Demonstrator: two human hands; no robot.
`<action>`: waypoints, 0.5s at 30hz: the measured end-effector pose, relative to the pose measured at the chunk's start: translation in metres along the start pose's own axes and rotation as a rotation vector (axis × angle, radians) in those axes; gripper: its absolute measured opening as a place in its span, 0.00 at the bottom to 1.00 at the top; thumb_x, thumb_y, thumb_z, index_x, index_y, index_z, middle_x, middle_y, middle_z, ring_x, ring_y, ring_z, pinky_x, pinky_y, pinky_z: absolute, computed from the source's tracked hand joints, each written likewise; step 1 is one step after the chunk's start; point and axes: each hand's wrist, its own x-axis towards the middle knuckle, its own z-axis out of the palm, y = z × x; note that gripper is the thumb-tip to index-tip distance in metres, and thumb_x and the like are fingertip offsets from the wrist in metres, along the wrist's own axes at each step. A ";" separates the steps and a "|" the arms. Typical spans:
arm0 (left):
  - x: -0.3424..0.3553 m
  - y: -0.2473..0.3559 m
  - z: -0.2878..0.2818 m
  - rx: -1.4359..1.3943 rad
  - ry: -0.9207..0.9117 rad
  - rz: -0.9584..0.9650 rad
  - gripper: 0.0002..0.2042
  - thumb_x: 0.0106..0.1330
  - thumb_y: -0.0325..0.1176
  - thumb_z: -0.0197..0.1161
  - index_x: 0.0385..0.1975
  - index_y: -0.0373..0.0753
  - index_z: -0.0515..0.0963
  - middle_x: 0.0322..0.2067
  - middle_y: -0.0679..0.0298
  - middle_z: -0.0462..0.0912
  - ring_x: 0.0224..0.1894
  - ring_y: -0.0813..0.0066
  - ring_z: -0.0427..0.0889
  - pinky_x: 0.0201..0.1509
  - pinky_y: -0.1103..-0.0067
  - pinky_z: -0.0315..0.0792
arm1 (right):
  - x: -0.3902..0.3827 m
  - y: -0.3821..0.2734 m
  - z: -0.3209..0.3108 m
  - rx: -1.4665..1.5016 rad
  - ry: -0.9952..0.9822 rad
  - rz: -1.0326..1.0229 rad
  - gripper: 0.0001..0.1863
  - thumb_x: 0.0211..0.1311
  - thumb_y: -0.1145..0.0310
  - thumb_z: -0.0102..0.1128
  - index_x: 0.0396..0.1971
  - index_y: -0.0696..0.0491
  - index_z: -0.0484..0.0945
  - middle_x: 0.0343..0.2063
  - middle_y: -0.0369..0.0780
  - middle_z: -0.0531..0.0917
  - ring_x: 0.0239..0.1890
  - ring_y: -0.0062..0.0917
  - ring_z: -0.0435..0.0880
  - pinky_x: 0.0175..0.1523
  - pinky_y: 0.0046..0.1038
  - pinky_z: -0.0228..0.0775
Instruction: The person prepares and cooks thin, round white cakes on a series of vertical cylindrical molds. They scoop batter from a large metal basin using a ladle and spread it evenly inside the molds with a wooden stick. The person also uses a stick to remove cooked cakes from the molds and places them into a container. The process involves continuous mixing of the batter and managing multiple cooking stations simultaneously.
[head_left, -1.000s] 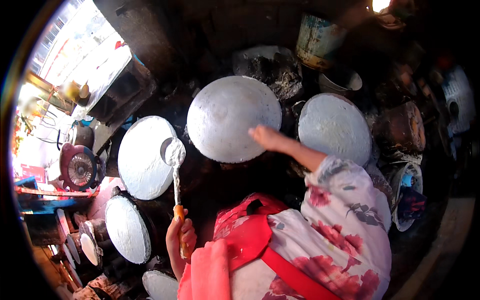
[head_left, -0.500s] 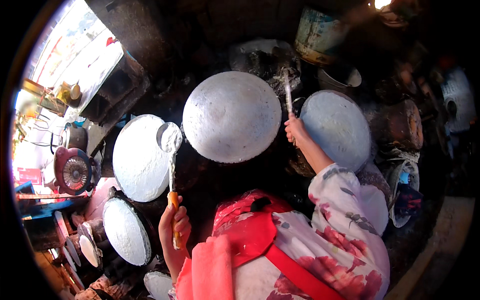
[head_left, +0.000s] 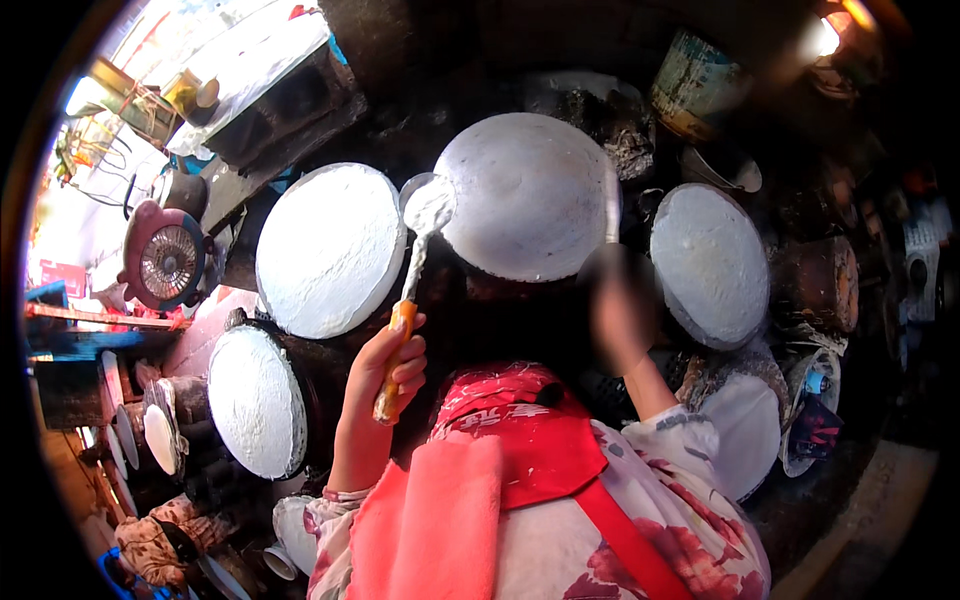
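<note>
My left hand (head_left: 385, 370) is closed round the orange handle of a ladle (head_left: 430, 208). Thick white batter fills its bowl and coats its shaft. The bowl hangs at the left rim of a round metal griddle (head_left: 530, 200), whose grey surface has no batter layer. My right hand (head_left: 622, 325) is smeared, with a dark blurred patch at its fingers. From it a whitish stick (head_left: 612, 205) rises along the griddle's right edge. White batter covers the griddle on the left (head_left: 330, 250) and the griddle on the right (head_left: 710, 265).
Another batter-covered griddle (head_left: 257, 402) lies lower left. Beyond it stands a small round fan (head_left: 168, 260). A worn bucket (head_left: 697, 85) and a grey pail (head_left: 725, 168) are at the back right. A pale disc (head_left: 742, 430) lies by my right sleeve.
My left hand has moved up and right, bringing the ladle from the left griddle to the middle one's rim. My right hand has come lower, its stick now alongside the middle griddle.
</note>
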 end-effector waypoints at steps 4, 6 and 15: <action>0.007 0.006 -0.003 0.141 0.019 0.010 0.14 0.67 0.39 0.53 0.46 0.37 0.68 0.19 0.73 0.59 0.14 0.87 0.57 0.15 0.88 0.54 | -0.025 0.014 0.024 -0.081 -0.022 -0.268 0.15 0.65 0.65 0.46 0.46 0.59 0.71 0.32 0.49 0.78 0.33 0.38 0.78 0.38 0.32 0.72; 0.010 0.005 -0.003 0.238 0.069 0.040 0.16 0.67 0.40 0.53 0.48 0.36 0.67 0.20 0.73 0.60 0.15 0.88 0.58 0.15 0.89 0.54 | -0.044 -0.044 0.028 -0.024 -0.303 -0.194 0.15 0.64 0.62 0.49 0.42 0.59 0.72 0.26 0.50 0.79 0.30 0.42 0.79 0.36 0.35 0.72; 0.058 0.009 -0.003 0.565 0.286 0.288 0.12 0.64 0.36 0.58 0.39 0.33 0.72 0.25 0.66 0.77 0.21 0.82 0.76 0.19 0.86 0.67 | -0.029 -0.176 0.057 0.293 -0.778 -0.469 0.34 0.56 0.61 0.55 0.57 0.62 0.56 0.32 0.55 0.80 0.37 0.48 0.79 0.44 0.42 0.71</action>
